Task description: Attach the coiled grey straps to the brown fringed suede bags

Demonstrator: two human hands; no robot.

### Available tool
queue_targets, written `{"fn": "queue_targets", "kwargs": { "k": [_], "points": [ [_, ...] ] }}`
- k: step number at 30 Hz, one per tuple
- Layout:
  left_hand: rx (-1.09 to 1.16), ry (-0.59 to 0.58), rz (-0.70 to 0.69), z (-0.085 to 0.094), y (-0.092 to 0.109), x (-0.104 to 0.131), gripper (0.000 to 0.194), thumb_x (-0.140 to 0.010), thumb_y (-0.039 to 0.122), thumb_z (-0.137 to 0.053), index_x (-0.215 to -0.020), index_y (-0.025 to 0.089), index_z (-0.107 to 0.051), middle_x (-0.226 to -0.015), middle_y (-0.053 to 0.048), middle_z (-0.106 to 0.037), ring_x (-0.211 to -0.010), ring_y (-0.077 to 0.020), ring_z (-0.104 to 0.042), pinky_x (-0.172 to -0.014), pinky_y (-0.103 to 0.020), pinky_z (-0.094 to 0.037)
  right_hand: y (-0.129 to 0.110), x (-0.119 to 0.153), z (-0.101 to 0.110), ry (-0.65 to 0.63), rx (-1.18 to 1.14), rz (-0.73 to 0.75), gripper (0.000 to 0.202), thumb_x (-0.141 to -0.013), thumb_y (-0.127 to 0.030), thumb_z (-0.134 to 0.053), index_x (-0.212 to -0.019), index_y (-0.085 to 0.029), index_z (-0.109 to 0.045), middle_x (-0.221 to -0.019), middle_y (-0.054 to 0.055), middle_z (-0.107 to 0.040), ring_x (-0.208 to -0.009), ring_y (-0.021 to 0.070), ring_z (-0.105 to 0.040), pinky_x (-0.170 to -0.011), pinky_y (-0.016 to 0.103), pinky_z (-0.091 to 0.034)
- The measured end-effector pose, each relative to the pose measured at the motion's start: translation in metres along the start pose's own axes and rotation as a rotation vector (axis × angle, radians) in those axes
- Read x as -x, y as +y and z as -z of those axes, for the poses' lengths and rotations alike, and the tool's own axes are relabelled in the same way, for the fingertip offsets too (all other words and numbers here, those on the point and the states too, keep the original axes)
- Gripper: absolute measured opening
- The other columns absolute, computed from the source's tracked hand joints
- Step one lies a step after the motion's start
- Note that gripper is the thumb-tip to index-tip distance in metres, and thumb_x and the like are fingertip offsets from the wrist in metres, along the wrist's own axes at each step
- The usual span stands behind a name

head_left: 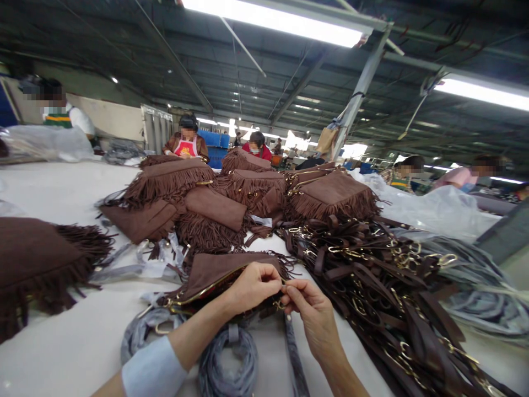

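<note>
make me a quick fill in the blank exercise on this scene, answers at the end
1. The left hand and right hand are both at a bag whose colour is ____.
2. The left sleeve is light ____.
3. In the picture, the heap of straps lies to the ____ of that bag.
4. The bag's zip has a metallic ____ colour.

Missing words: brown; blue; right; gold

The left hand (pixel 255 284) curls its fingers (pixel 269 272) just beside the right hand (pixel 313 315), whose fingertips (pixel 294 294) pinch together; both forearms (pixel 200 335) slant inward.
</note>
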State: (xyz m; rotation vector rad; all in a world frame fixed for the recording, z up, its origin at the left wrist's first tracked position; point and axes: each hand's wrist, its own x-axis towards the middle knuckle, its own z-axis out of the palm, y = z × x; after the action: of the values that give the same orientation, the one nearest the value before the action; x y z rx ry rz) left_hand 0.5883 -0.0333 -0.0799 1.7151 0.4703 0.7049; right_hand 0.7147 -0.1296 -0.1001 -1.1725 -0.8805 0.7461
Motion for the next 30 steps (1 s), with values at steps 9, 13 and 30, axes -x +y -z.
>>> {"fn": "queue_targets", "kwargs": {
  "k": [9,13,30],
  "points": [
    [-0.06,0.04,-0.003,-0.005,-0.004,0.001,0.013,-0.069,0.02,-0.05,-0.066,0.012,-0.06,-0.06,0.002,-0.054,-0.056,-0.0087,-0.042,-0.052,-0.02,-0.032,0.01,0.002,-0.002,0.001,0.142,0.082,0.031,-0.073,-0.048,-0.073,-0.072,-0.018,-0.067,-0.057,0.0,-0.064,-0.053,0.0143,-0.058,-0.051,0.024,-0.049],
    [-0.062,0.039,0.015,-0.003,0.0,0.001,0.013,-0.068,0.022,-0.051,-0.065,0.012,-0.059,-0.059,0.003,-0.051,-0.056,-0.0086,-0.041,-0.051,-0.02,-0.031,0.016,0.003,-0.004,0.016,0.162,0.072,0.028,-0.076,-0.047,-0.07,-0.075,-0.019,-0.067,-0.061,0.0,-0.064,-0.057,0.0158,-0.06,-0.055,0.025,-0.05],
    [-0.136,-0.076,0.045,-0.003,0.009,0.004,0.018,-0.076,0.024,-0.05,-0.076,0.012,-0.064,-0.065,0.001,-0.057,-0.058,-0.011,-0.05,-0.052,-0.02,-0.036,-0.003,0.003,0.003,0.032,0.573,0.309,0.021,-0.086,-0.039,-0.056,-0.09,-0.021,-0.066,-0.078,0.004,-0.068,-0.07,0.0203,-0.063,-0.064,0.029,-0.049]
  ]
}}
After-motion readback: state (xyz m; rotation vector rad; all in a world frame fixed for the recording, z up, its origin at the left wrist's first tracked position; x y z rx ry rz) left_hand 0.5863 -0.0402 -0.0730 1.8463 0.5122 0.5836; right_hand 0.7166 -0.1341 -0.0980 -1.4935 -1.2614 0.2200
